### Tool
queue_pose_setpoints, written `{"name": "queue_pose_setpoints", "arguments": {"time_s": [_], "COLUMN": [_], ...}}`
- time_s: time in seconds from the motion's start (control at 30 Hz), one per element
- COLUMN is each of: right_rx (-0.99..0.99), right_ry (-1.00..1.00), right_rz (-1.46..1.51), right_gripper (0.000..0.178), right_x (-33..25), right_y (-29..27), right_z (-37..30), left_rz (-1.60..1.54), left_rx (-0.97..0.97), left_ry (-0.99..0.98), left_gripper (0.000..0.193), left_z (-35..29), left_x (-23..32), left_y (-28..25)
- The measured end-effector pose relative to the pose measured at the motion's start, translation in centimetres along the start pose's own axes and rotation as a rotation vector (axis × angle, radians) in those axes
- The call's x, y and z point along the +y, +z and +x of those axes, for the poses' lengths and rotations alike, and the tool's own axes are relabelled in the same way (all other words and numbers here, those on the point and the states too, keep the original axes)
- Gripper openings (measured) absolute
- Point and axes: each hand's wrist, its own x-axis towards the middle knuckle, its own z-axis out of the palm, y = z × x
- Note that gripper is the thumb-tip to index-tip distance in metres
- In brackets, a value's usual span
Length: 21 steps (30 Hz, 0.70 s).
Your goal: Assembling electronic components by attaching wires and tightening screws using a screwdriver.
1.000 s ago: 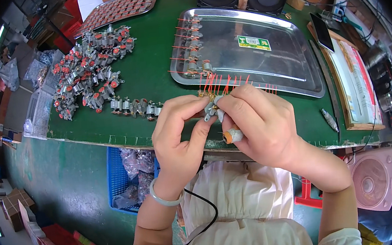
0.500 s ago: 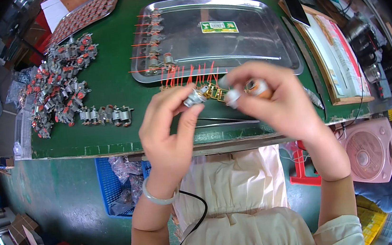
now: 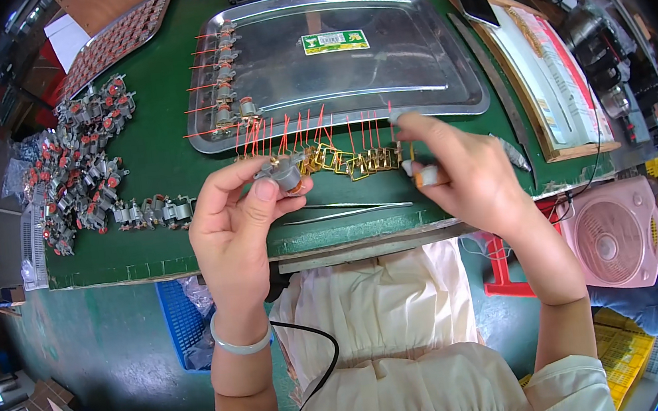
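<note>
Wore a pale cream garment, loosely creased over the lap and pleated near the middle of the view. Had short sleeves of the same cream cloth, ending at the near edge, with both forearms bare. Carried on the left wrist a plain, smooth bangle [image 3: 239, 345] of pale translucent white, round and unmarked. Showed a thin black cable [image 3: 319, 365] curving across the cream cloth just right of the left forearm, looping from under the table's edge down toward the near edge. Bore a small white and orange wrapping on one fingertip of the right hand [image 3: 470, 178]; kept the left hand [image 3: 239, 231] bare, without rings or gloves.
</note>
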Motion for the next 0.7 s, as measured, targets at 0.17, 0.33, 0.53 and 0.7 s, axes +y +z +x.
{"name": "queue_pose_setpoints", "arguments": {"time_s": [0.17,0.33,0.53,0.7], "right_rx": [0.034,-0.065,-0.134,-0.119], "right_ry": [0.280,0.620,0.644,0.683], "right_rz": [0.500,1.171,1.294,1.426], "right_gripper": [0.047,0.043,0.042,0.046], "right_x": [-1.9,-3.5,-3.7,-4.1], "right_y": [-1.0,-0.8,0.6,0.9], "right_z": [0.6,1.8,2.2,2.3], "left_rz": [-0.055,-0.079,-0.112,-0.106], "left_rx": [-0.108,-0.153,-0.149,-0.111], "left_ry": [-0.027,-0.087,-0.126,-0.127], "left_gripper": [0.016,0.016,0.015,0.015], "left_z": [-0.6,-0.7,-0.5,-0.5], "left_x": [-0.3,0.4,0.3,0.7], "left_y": [0.8,2.0,2.0,2.1]}}
